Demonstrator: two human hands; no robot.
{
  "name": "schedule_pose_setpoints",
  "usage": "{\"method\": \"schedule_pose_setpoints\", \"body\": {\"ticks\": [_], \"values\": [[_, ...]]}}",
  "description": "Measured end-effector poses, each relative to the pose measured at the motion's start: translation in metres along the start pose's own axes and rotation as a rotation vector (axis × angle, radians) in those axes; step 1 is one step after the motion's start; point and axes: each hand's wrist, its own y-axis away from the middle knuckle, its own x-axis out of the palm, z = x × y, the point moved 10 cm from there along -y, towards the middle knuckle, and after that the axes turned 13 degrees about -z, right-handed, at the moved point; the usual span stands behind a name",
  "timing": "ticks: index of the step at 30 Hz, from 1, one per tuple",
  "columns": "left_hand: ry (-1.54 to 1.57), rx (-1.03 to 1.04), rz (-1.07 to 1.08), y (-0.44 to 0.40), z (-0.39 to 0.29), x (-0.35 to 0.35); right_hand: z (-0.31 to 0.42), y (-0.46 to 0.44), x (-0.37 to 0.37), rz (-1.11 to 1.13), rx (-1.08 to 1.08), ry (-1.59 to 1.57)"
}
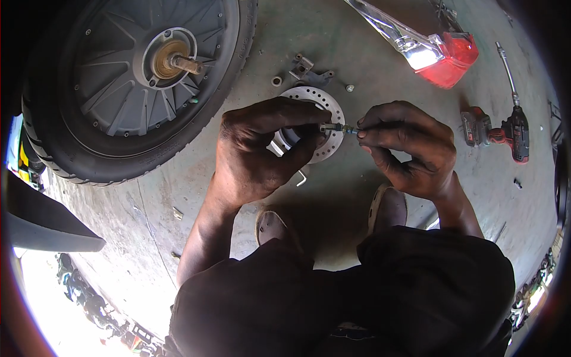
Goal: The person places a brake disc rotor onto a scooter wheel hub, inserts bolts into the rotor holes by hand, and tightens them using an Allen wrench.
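In the middle of the head view, a small metal bolt-like part (336, 127) is held level between both hands. My left hand (264, 146) pinches its left end between thumb and fingers. The fingertips of my right hand (407, 143) are closed on its thin right end. Beneath my left hand lies a brake disc (331, 149) with a ring of holes, partly hidden by that hand. A bent silver rod (302, 178) shows just below the disc. Above the disc are a grey metal bracket (308, 72) and a small round bushing (276, 81).
A wheel with a tyre (128, 160) fills the upper left. A red and clear lamp (449, 59) lies at the upper right, near a cordless power tool (517, 134), its long socket extension and a battery (474, 126). Two shoes (389, 208) stand below the hands.
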Motion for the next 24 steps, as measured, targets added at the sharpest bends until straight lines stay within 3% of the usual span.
{"method": "schedule_pose_setpoints", "body": {"ticks": [6, 19, 24], "values": [[0.107, -0.061, -0.073, 0.002, 0.006, -0.003, 0.0, 0.0, 0.002, 0.009, 0.001, 0.003], [0.024, -0.011, -0.011, 0.003, 0.006, 0.0, 0.012, -0.001, 0.002, -0.024, -0.092, -0.034], [0.188, -0.112, -0.048, 0.005, 0.011, -0.001, 0.004, 0.003, 0.003, 0.011, -0.053, -0.017]]}}
